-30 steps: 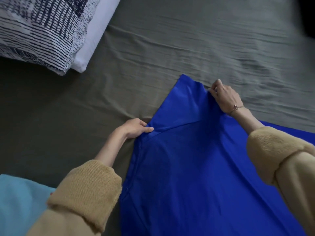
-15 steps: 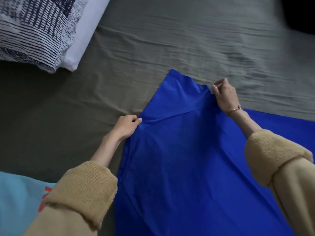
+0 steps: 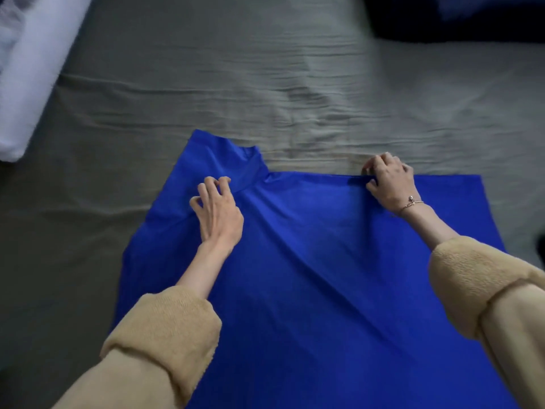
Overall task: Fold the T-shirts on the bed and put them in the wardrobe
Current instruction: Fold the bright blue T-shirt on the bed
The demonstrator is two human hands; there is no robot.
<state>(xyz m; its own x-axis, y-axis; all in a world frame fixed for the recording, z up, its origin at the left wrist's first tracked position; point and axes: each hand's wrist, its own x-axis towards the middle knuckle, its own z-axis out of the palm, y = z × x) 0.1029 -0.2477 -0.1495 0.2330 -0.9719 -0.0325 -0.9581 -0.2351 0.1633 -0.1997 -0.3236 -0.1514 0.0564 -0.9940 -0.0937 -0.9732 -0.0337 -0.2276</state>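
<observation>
A bed (image 3: 295, 84) covered in a wrinkled grey-green sheet fills the view. On it, spread flat in the lower middle, lies a bright blue T-shirt (image 3: 309, 276), its far straight edge running across the sheet and 1 sleeve (image 3: 212, 154) angling up to the left.

The left hand (image 3: 219, 214) rests on the cloth near the base of that sleeve, palm down, its fingers bent like claws with the tips pressing into the fabric; whether any cloth is caught between them cannot be told. The right hand (image 3: 389, 181) sits at the shirt's far edge, fingers curled over and gripping the hem, which bunches slightly under the knuckles. A thin bracelet (image 3: 411, 203) circles the right wrist. Both forearms come in from below, each in a tan fleecy sleeve with its cuff rolled back.

At the upper left corner a white pillow (image 3: 26, 84) lies on the sheet, blurred. At the upper right a dark blue mass (image 3: 460, 16) is too blurred to identify.
</observation>
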